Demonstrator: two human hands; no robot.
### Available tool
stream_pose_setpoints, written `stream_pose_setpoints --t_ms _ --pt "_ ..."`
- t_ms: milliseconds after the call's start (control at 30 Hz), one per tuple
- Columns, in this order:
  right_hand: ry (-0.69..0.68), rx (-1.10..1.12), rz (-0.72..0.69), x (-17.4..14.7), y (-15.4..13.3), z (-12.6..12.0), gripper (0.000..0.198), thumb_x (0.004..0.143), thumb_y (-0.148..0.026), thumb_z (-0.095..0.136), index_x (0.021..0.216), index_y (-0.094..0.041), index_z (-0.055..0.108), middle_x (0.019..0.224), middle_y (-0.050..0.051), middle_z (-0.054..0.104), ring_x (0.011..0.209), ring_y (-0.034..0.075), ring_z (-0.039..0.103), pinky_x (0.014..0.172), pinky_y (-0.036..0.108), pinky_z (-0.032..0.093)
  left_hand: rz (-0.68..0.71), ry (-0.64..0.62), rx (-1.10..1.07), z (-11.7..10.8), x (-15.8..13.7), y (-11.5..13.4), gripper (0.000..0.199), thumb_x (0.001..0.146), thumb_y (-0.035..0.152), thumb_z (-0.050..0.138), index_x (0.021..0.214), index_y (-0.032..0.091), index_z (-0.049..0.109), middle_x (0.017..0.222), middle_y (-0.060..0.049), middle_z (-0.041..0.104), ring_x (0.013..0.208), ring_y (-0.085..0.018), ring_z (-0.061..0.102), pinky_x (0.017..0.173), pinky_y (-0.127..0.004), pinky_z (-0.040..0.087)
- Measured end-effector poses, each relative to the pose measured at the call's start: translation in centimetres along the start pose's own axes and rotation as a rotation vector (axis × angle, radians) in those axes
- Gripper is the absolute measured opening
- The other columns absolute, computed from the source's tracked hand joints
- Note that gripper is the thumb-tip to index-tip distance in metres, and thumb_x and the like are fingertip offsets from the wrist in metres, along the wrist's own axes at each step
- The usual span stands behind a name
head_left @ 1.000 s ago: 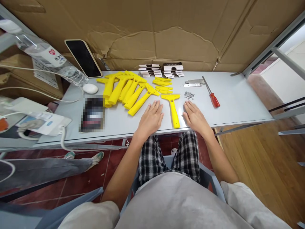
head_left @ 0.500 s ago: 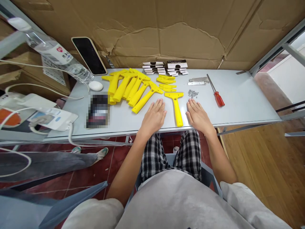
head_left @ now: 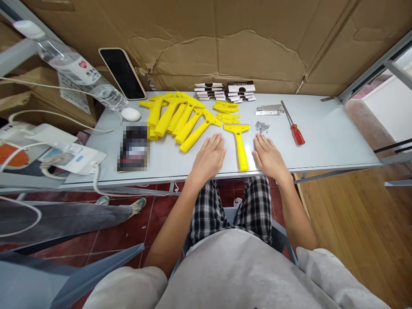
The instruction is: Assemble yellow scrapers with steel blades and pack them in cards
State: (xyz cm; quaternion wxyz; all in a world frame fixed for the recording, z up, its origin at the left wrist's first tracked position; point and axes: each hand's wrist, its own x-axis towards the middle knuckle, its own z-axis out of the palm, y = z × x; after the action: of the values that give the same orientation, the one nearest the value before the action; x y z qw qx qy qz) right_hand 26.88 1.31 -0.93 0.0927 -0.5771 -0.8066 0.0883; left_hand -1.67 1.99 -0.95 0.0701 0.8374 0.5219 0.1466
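Resting palms down on the grey table [head_left: 337, 137], had left hand [head_left: 209, 156] just left of the yellow T-shaped handle [head_left: 240, 150] and right hand [head_left: 268, 156] just right of it, with fingers flat and side by side, clamped on nothing. Judged the handle light, stiff and hard to break, probably plastic, a little slippery where smooth; best taken round the middle of the shaft. Could read no lettering on it.

Noted a pixelated packet [head_left: 133, 148] well left of the handle, blurred past reading. Found more yellow handles [head_left: 177, 120] heaped left of the handle, a red-gripped screwdriver [head_left: 297, 134] well to its right, and small screws [head_left: 262, 127] near its crossbar, on the right. Beyond the handle, saw metal strips [head_left: 268, 113], likely thin and stiff, small yellow pieces [head_left: 226, 109], and black-and-white cards [head_left: 210, 92] with print too small to tell. Far left of the handle, spotted a dark-screened phone [head_left: 123, 73] and a bottle [head_left: 106, 92] bearing a red heart [head_left: 83, 64] and illegible characters.
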Motion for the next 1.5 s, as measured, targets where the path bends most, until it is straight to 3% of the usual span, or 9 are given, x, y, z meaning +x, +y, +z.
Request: stream_pose_setpoints --t_ms 667,867,1133,1300,1500 --pt "0.03 0.005 0.007 -0.8 -0.5 0.0 0.083 0.12 -0.055 0.017 0.182 -0.007 0.044 0.19 0.008 0.023 0.186 0.027 0.024 0.159 0.06 0.026 0.014 0.021 -0.011 -0.2 -0.8 0.3 0.064 0.122 0.029 0.031 0.174 -0.004 0.05 0.186 -0.026 0.044 0.179 -0.038 0.038 0.149 -0.061 0.031" --pt "0.04 -0.027 0.018 -1.2 -1.1 -0.1 0.079 0.121 -0.053 0.018 0.181 -0.01 0.048 0.19 0.006 0.025 0.185 0.023 0.026 0.158 0.057 0.031 0.007 0.048 -0.048 0.1 -1.3 0.3 0.06 0.122 0.029 0.033 0.172 0.0 0.053 0.185 -0.026 0.047 0.179 -0.037 0.039 0.148 -0.062 0.034" --pt "0.039 0.019 0.019 -1.2 -0.8 -0.5 0.079 0.121 -0.055 0.02 0.182 -0.013 0.047 0.189 0.006 0.027 0.185 0.026 0.027 0.158 0.061 0.028 -0.005 0.043 -0.061 -0.3 -1.1 0.5 0.06 0.123 0.029 0.033 0.172 0.001 0.052 0.185 -0.025 0.047 0.178 -0.037 0.04 0.149 -0.062 0.033" --pt "0.004 0.044 0.046 -1.4 -1.2 -0.8 0.075 0.12 -0.052 0.024 0.183 -0.017 0.046 0.19 0.004 0.025 0.186 0.025 0.025 0.159 0.061 0.029 -0.006 0.058 -0.11 -0.2 -1.6 0.4 0.061 0.122 0.029 0.039 0.179 0.01 0.046 0.187 -0.023 0.045 0.179 -0.037 0.038 0.147 -0.067 0.036" --pt "0.025 0.065 0.045 -1.5 -1.5 -1.7 0.068 0.12 -0.053 0.034 0.172 -0.02 0.062 0.186 0.003 0.037 0.182 0.024 0.035 0.157 0.057 0.034 0.009 0.097 -0.122 -0.2 -1.8 0.1 0.059 0.12 0.032 0.048 0.177 0.014 0.049 0.183 -0.024 0.051 0.176 -0.039 0.044 0.144 -0.069 0.04"
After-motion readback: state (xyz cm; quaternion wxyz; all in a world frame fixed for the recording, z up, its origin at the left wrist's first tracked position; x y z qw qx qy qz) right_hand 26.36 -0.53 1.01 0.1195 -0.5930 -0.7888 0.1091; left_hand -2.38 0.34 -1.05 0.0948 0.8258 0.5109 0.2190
